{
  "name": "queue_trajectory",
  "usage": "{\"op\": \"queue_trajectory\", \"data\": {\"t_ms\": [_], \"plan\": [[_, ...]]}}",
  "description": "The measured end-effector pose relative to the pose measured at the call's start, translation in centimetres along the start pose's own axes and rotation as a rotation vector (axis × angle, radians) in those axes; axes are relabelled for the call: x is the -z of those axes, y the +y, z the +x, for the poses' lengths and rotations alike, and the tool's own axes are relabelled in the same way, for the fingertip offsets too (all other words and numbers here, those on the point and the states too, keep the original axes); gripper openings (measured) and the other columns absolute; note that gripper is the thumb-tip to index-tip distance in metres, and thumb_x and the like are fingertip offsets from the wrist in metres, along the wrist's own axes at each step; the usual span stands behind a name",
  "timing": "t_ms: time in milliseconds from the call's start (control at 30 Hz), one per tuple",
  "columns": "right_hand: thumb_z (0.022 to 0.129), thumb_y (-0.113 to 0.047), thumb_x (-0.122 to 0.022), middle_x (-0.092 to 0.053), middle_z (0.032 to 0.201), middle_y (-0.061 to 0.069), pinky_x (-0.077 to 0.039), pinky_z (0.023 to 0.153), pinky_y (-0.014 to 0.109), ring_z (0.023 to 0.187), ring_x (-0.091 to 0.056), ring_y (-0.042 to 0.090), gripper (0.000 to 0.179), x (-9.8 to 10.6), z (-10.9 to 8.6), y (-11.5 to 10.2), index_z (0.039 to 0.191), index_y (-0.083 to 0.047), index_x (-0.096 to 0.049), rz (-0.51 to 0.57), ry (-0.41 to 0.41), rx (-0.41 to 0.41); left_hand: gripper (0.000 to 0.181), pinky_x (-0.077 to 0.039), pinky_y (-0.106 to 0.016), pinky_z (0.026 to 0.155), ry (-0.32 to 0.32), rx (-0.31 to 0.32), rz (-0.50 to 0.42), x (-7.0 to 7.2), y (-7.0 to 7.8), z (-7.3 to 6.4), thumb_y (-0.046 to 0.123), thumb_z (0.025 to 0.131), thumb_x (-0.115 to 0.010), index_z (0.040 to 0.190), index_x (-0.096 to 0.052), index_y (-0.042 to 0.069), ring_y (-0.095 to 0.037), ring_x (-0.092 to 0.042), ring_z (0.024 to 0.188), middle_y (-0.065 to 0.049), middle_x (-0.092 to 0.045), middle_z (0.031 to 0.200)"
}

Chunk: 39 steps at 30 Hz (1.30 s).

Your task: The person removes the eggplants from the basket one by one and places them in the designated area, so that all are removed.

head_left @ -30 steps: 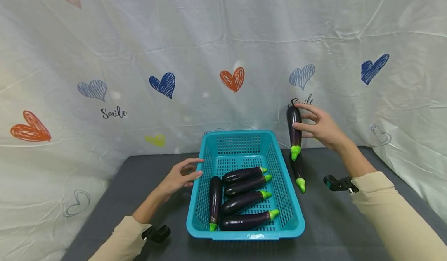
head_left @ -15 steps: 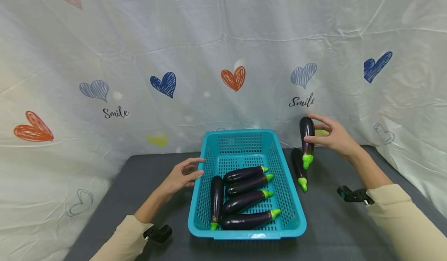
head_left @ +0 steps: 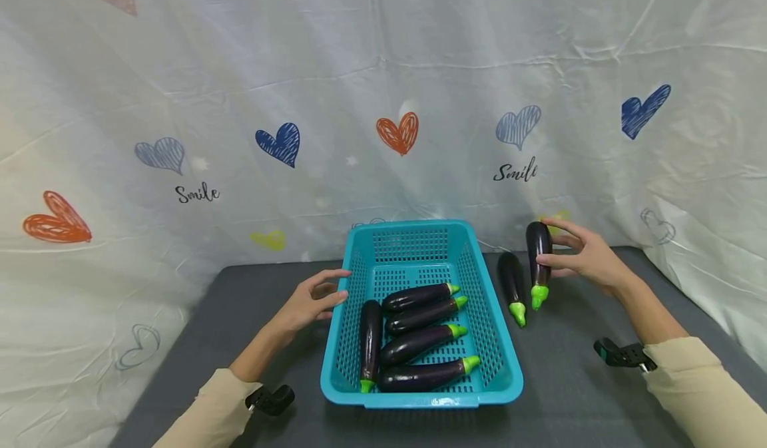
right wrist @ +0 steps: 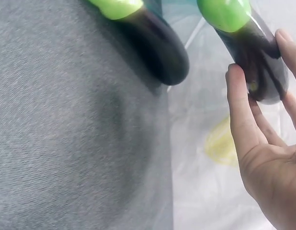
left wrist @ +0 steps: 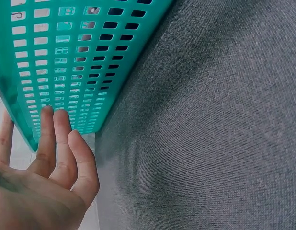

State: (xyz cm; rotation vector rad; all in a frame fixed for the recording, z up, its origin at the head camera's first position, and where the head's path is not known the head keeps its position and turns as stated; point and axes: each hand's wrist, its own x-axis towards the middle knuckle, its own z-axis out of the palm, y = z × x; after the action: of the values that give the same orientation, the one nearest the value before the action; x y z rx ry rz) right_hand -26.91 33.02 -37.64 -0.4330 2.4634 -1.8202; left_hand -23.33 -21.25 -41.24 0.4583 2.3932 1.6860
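Observation:
My right hand (head_left: 590, 258) pinches a dark purple eggplant (head_left: 538, 251) between thumb and fingers, its green cap pointing down toward me. In the right wrist view the held eggplant (right wrist: 258, 60) hangs before the white cloth. Just left of it, another eggplant (head_left: 511, 285) lies on the dark grey table, apart from it. Relaxed fingers of my left hand (head_left: 308, 305) touch the left rim of a turquoise basket (head_left: 509, 368); in the left wrist view several fingertips meet the basket's perforated outer wall (left wrist: 66, 67). Several eggplants (head_left: 419, 376) lie inside the basket, one lengthwise along the left.
A white cloth (head_left: 335, 188) printed with hearts hangs behind the table's back edge. The grey tabletop (head_left: 575, 368) extends on both sides of the basket. Black wrist devices (head_left: 623, 355) sit on both forearms.
My right hand has moved right and down with the eggplant, from above the lying one to beside it. The left hand and the basket have stayed in place.

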Motion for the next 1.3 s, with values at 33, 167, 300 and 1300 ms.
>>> {"op": "queue_trajectory", "data": {"t_ms": [33,167,300,1300], "plan": [[0.093,-0.012,-0.078,-0.029,0.152,0.036,-0.056,0.082,0.052,0.108,-0.062,0.012,0.085,0.1,-0.2,0.2,0.161,-0.009,-0.027,0.008,-0.001,-0.008,0.05,-0.047,-0.06,0.097,-0.001,-0.002,0.0,0.0,0.0,0.0,0.028,0.102,-0.068,0.149,-0.053,0.021,-0.038,-0.042,0.138,-0.018,-0.045,0.151],[0.093,-0.011,-0.078,-0.025,0.153,0.039,-0.056,0.083,0.051,0.105,-0.064,0.008,0.089,0.3,-0.6,0.8,0.162,-0.008,-0.023,0.023,-0.01,-0.023,0.049,-0.049,-0.058,0.095,0.0,-0.005,0.004,0.0,0.1,0.1,0.026,0.102,-0.067,0.149,-0.053,0.02,-0.039,-0.043,0.136,-0.019,-0.045,0.15],[0.093,-0.01,-0.077,-0.024,0.153,0.04,-0.057,0.083,0.049,0.105,-0.064,0.009,0.089,0.2,-0.8,1.8,0.162,-0.007,-0.021,0.035,-0.025,-0.033,0.049,-0.05,-0.056,0.094,0.002,-0.004,0.005,0.0,0.1,0.1,0.026,0.102,-0.067,0.148,-0.053,0.019,-0.039,-0.044,0.135,-0.019,-0.046,0.149],[0.092,-0.012,-0.079,-0.025,0.151,0.041,-0.056,0.085,0.049,0.13,-0.042,0.053,0.091,1.1,0.2,5.2,0.161,-0.002,-0.02,-0.013,-0.072,-0.129,0.05,-0.048,-0.06,0.096,-0.005,-0.005,-0.017,0.2,0.0,0.0,0.028,0.1,-0.069,0.147,-0.054,0.02,-0.039,-0.041,0.138,-0.016,-0.046,0.15]]}}
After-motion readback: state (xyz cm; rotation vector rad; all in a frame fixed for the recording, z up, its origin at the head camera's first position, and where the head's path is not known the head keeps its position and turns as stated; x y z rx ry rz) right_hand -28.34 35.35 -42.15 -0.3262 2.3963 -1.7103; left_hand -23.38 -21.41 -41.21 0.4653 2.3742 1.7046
